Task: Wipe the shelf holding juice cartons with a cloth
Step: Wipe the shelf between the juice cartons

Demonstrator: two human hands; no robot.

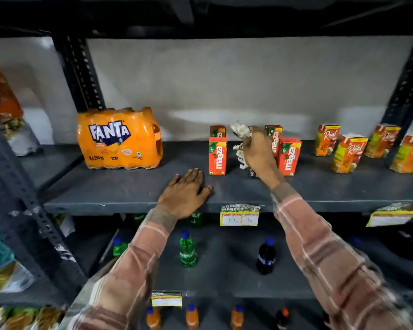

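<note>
The person's right hand (256, 148) grips a crumpled pale cloth (241, 144), bunched between two groups of red juice cartons (217, 154) on the dark shelf (129, 186). The left hand (184, 192) lies open and flat near the shelf's front edge, holding nothing. To wipe this gap well, the cloth should probably be pressed flat against the surface and drawn forward slowly, so the knuckles do not tip the cartons standing close on either side.
</note>
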